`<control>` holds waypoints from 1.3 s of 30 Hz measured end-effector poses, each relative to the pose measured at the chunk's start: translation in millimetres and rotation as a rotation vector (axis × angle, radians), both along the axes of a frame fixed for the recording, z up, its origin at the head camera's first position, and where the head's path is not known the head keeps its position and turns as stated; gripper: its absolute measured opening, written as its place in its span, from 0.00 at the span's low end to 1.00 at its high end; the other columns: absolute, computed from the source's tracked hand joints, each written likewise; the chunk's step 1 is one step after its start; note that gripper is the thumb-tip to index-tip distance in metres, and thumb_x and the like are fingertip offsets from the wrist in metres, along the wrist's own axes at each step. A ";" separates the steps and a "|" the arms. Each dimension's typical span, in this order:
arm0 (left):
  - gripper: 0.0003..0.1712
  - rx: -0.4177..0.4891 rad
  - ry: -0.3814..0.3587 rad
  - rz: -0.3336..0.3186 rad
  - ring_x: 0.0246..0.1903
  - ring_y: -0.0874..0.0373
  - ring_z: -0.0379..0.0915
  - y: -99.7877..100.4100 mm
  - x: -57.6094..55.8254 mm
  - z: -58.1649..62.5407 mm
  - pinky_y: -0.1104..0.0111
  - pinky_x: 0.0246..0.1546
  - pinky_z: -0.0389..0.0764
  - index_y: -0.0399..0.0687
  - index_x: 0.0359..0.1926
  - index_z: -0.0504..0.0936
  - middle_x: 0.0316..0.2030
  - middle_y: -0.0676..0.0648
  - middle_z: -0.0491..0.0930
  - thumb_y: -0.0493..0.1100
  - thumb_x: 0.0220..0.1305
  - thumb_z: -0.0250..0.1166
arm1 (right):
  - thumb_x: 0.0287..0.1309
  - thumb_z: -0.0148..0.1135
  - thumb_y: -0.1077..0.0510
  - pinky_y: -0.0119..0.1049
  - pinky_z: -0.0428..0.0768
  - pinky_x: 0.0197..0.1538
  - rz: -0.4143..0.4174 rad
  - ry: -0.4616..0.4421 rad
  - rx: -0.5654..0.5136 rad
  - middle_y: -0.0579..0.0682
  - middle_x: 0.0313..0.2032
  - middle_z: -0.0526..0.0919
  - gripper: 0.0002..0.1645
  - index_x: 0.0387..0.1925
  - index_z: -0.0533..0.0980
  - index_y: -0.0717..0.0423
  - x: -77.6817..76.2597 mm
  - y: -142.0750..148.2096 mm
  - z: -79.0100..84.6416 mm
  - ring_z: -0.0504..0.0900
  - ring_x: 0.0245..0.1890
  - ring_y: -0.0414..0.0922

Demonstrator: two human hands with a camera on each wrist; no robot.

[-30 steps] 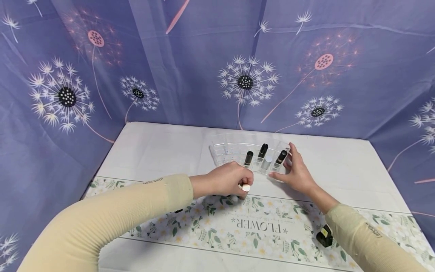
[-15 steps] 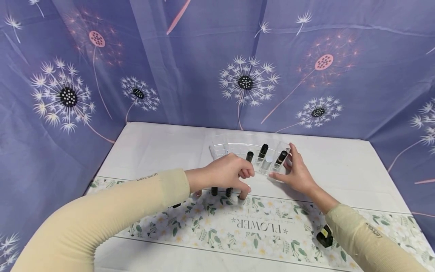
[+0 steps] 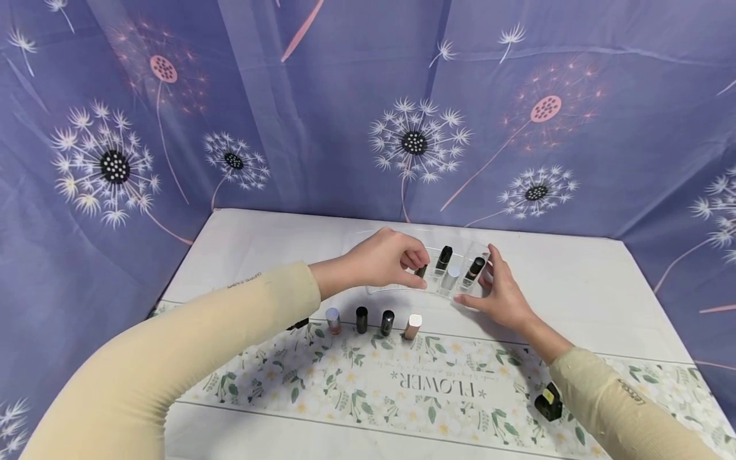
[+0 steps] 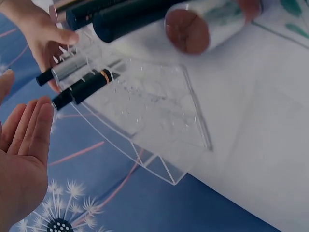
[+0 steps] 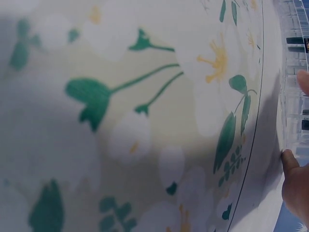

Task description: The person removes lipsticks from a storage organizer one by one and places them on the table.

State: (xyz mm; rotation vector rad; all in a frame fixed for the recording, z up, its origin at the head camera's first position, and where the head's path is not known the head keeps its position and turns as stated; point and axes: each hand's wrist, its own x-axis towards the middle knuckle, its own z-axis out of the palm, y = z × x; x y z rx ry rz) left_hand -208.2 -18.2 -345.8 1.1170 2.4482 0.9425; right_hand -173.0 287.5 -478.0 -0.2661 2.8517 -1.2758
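Observation:
A clear acrylic lipstick holder [image 3: 397,289] stands on the white table, several lipsticks upright in its right part. My left hand [image 3: 382,259] reaches over it, thumb and fingertips around the top of a black lipstick [image 3: 421,271]. In the left wrist view the fingers [image 4: 41,128] lie nearly straight beside the lipsticks, thumb apart. With its thumb at the front corner and fingers behind, my right hand [image 3: 503,297] holds the holder's right end. Another black lipstick [image 3: 444,258], a silver-capped lipstick [image 3: 450,278] and a third black one [image 3: 475,269] stand near it.
Along the floral mat's [image 3: 437,409] far edge stand a lavender-capped lipstick [image 3: 333,321], two black lipsticks [image 3: 361,319] and a pinkish one [image 3: 413,326]. A black object [image 3: 299,324] peeks out beyond the left sleeve. By the right sleeve lies a black object with a yellow patch [image 3: 549,404].
My left hand has let go of the pinkish lipstick, which now stands on the mat, and has moved up over the holder. The right hand has stayed at the holder's end.

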 end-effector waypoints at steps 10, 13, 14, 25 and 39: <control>0.21 -0.025 0.047 0.008 0.51 0.55 0.87 4.9 -26.0 -5.6 0.78 0.52 0.82 0.43 0.54 0.88 0.50 0.46 0.89 0.42 0.63 0.81 | 0.55 0.85 0.53 0.63 0.66 0.76 -0.007 -0.003 0.015 0.78 0.78 0.48 0.82 0.85 0.30 0.59 2.9 -0.2 0.0 0.58 0.77 0.75; 0.20 -0.034 0.055 -0.001 0.51 0.56 0.87 7.5 -32.0 -8.9 0.77 0.53 0.82 0.42 0.55 0.88 0.51 0.47 0.89 0.41 0.64 0.80 | 0.55 0.85 0.54 0.63 0.67 0.76 -0.007 -0.007 0.009 0.77 0.79 0.47 0.82 0.85 0.29 0.59 3.1 0.0 -0.3 0.58 0.77 0.75; 0.20 -0.037 0.056 -0.005 0.52 0.56 0.87 8.3 -33.9 -10.1 0.77 0.53 0.82 0.42 0.55 0.88 0.51 0.47 0.89 0.41 0.64 0.80 | 0.55 0.85 0.54 0.63 0.67 0.76 -0.007 -0.009 0.007 0.77 0.79 0.47 0.82 0.85 0.29 0.59 3.1 0.1 -0.4 0.58 0.77 0.75; 0.22 -0.075 0.062 -0.025 0.53 0.55 0.86 14.0 -50.4 -21.7 0.77 0.55 0.81 0.42 0.57 0.87 0.54 0.45 0.89 0.40 0.64 0.80 | 0.55 0.85 0.56 0.60 0.67 0.76 -0.002 -0.015 -0.018 0.76 0.80 0.46 0.82 0.85 0.29 0.58 2.0 -0.9 -1.9 0.57 0.78 0.74; 0.28 -0.095 0.021 -0.054 0.57 0.53 0.85 19.9 -55.1 -31.8 0.71 0.59 0.82 0.40 0.62 0.85 0.57 0.42 0.87 0.40 0.62 0.81 | 0.54 0.85 0.57 0.59 0.67 0.76 -0.005 0.000 -0.014 0.76 0.79 0.48 0.82 0.85 0.29 0.60 -0.2 0.5 -1.4 0.58 0.78 0.73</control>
